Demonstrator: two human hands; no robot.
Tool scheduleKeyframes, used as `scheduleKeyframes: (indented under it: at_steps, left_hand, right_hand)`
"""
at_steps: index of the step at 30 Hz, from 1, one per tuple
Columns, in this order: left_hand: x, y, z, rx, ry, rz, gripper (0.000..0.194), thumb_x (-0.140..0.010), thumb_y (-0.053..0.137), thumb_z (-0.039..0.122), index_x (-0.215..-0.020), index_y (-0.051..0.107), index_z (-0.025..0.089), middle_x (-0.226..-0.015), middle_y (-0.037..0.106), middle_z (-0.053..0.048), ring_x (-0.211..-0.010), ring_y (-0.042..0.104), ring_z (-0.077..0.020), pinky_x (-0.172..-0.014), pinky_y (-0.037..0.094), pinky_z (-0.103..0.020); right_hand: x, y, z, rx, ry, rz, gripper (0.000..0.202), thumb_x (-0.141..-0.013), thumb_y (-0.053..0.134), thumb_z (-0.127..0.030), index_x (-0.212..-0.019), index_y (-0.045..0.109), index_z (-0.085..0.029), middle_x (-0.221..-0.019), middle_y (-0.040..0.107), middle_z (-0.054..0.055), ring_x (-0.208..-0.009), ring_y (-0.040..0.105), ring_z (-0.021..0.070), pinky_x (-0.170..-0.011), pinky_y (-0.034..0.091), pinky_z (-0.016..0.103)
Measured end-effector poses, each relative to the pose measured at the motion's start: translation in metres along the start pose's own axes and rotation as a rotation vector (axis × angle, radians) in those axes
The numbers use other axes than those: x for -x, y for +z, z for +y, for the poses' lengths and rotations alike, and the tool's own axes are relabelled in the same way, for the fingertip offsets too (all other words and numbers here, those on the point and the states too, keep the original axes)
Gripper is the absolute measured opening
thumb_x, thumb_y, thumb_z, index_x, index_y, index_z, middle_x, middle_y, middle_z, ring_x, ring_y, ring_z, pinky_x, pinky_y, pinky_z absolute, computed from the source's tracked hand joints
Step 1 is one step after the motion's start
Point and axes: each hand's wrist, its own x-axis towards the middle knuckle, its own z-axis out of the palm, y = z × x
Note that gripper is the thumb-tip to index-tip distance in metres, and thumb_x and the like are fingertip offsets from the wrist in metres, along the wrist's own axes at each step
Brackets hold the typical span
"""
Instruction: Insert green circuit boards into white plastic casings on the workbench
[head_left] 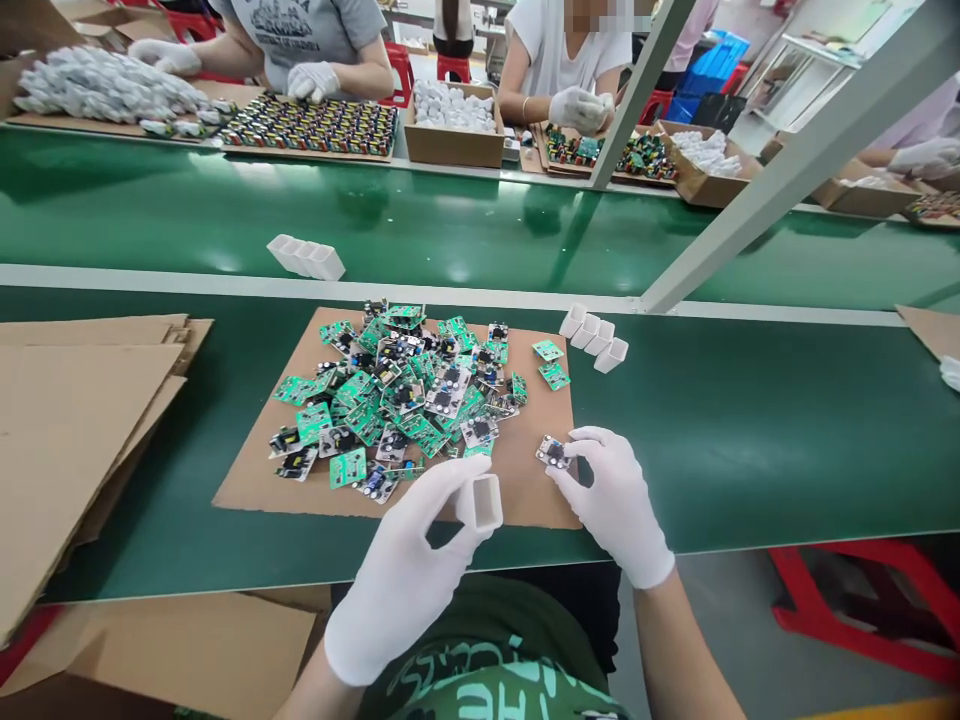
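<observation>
The left hand (412,560), in a white glove, has its thumb and fingers clamped on a small white casing (480,503), held above the near edge of a cardboard sheet (529,500) with its open end showing. The right hand (619,495), gloved too, pinches a small circuit board (553,452) between thumb and fingertips over the sheet's right side, near the casing but apart from it; whether the board also touches the cardboard is hard to tell from this angle. A loose pile of boards (397,390) covers much of the sheet, some with green faces up and others showing dark and pale components. Two green boards (554,376) lie apart from the pile near the sheet's far right corner, and just beside them a row of four white casings (594,338) rests on the dark green table (720,430). A second row of white casings (306,257) sits past the pale strip (195,279), on the shiny green belt (450,220). To the left, flat pieces of cardboard (82,420) are stacked on the table. Across the belt, a person in a grey shirt (307,40) rests gloved hands by a tray packed with boards (311,127), with a box of white parts (454,130) next to it. A red stool (862,600) stands at the lower right.
</observation>
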Motion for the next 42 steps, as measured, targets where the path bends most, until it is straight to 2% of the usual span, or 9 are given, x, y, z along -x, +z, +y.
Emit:
scheduleKeyframes:
  at_steps: [4, 7, 10, 17, 23, 26, 32, 36, 42]
  left_hand:
    - [-0.003, 0.002, 0.002, -0.046, 0.052, 0.028, 0.038, -0.094, 0.06, 0.025, -0.131, 0.057, 0.033, -0.135, 0.061, 0.001, -0.128, 0.056, -0.0175, -0.112, 0.045, -0.031]
    - [-0.005, 0.003, 0.004, -0.084, 0.095, 0.03, 0.038, -0.095, 0.059, 0.024, -0.132, 0.057, 0.033, -0.135, 0.062, 0.001, -0.127, 0.057, -0.0169, -0.112, 0.046, -0.03]
    - [-0.005, 0.004, 0.006, -0.135, 0.159, 0.028, 0.041, -0.095, 0.059, 0.02, -0.133, 0.055, 0.034, -0.134, 0.062, 0.002, -0.126, 0.058, -0.015, -0.11, 0.047, -0.027]
    - [-0.004, 0.002, 0.012, -0.181, 0.271, -0.004, 0.051, -0.092, 0.057, 0.009, -0.135, 0.051, 0.035, -0.134, 0.06, 0.005, -0.126, 0.055, -0.008, -0.112, 0.041, -0.017]
    - [-0.004, 0.001, 0.018, -0.217, 0.331, 0.009, 0.044, -0.094, 0.056, 0.009, -0.133, 0.052, 0.028, -0.13, 0.062, 0.003, -0.123, 0.057, -0.0057, -0.111, 0.038, -0.012]
    - [-0.004, 0.001, 0.019, -0.215, 0.359, 0.008, 0.041, -0.094, 0.055, 0.009, -0.132, 0.053, 0.026, -0.128, 0.063, 0.002, -0.123, 0.057, -0.0053, -0.111, 0.038, -0.012]
    - [-0.005, 0.001, 0.017, -0.208, 0.351, -0.014, 0.039, -0.096, 0.055, 0.011, -0.131, 0.053, 0.026, -0.129, 0.063, 0.002, -0.123, 0.057, -0.0052, -0.111, 0.037, -0.012]
    - [-0.005, 0.002, 0.017, -0.213, 0.367, -0.018, 0.04, -0.095, 0.055, 0.009, -0.131, 0.053, 0.025, -0.129, 0.063, 0.002, -0.123, 0.057, -0.0054, -0.111, 0.039, -0.012]
    - [-0.005, 0.001, 0.019, -0.214, 0.387, -0.018, 0.038, -0.095, 0.054, 0.009, -0.129, 0.053, 0.025, -0.129, 0.064, 0.001, -0.123, 0.057, -0.006, -0.11, 0.039, -0.013]
  right_hand:
    - [0.0, -0.011, -0.009, -0.171, 0.076, 0.041, 0.008, -0.093, 0.063, -0.023, -0.101, 0.063, -0.024, -0.098, 0.068, 0.003, -0.083, 0.065, 0.0201, -0.081, 0.057, 0.037]
    - [-0.003, -0.026, -0.022, -0.309, 0.103, 0.104, 0.014, -0.092, 0.067, -0.022, -0.105, 0.065, -0.025, -0.112, 0.068, 0.004, -0.078, 0.066, 0.0166, -0.076, 0.06, 0.034]
    - [-0.006, -0.041, -0.036, -0.387, 0.025, 0.145, 0.021, -0.088, 0.07, -0.015, -0.106, 0.066, -0.025, -0.121, 0.065, 0.005, -0.085, 0.067, 0.0172, -0.073, 0.061, 0.032]
    - [-0.012, -0.069, -0.067, -0.351, -0.253, -0.015, 0.03, -0.088, 0.063, -0.006, -0.113, 0.063, -0.023, -0.112, 0.07, 0.004, -0.092, 0.068, 0.0152, -0.078, 0.058, 0.025]
    - [-0.018, -0.072, -0.074, -0.119, -0.505, -0.119, 0.013, -0.101, 0.051, -0.018, -0.112, 0.058, -0.021, -0.107, 0.071, 0.01, -0.091, 0.07, 0.0199, -0.075, 0.059, 0.03]
    - [-0.018, -0.07, -0.07, -0.033, -0.575, -0.134, 0.017, -0.105, 0.045, -0.023, -0.117, 0.056, -0.019, -0.107, 0.071, 0.011, -0.093, 0.07, 0.0221, -0.075, 0.06, 0.033]
    - [-0.01, -0.07, -0.062, -0.16, -0.572, -0.138, 0.032, -0.1, 0.052, -0.011, -0.132, 0.049, -0.014, -0.125, 0.065, 0.014, -0.121, 0.06, 0.0196, -0.102, 0.053, 0.032]
    - [-0.013, -0.073, -0.065, -0.132, -0.609, -0.168, 0.029, -0.101, 0.05, -0.011, -0.13, 0.05, -0.011, -0.122, 0.066, 0.018, -0.117, 0.062, 0.0242, -0.097, 0.056, 0.036]
    - [-0.021, -0.075, -0.071, -0.1, -0.639, -0.212, 0.025, -0.104, 0.044, -0.015, -0.128, 0.049, -0.014, -0.111, 0.069, 0.015, -0.107, 0.067, 0.0242, -0.088, 0.061, 0.036]
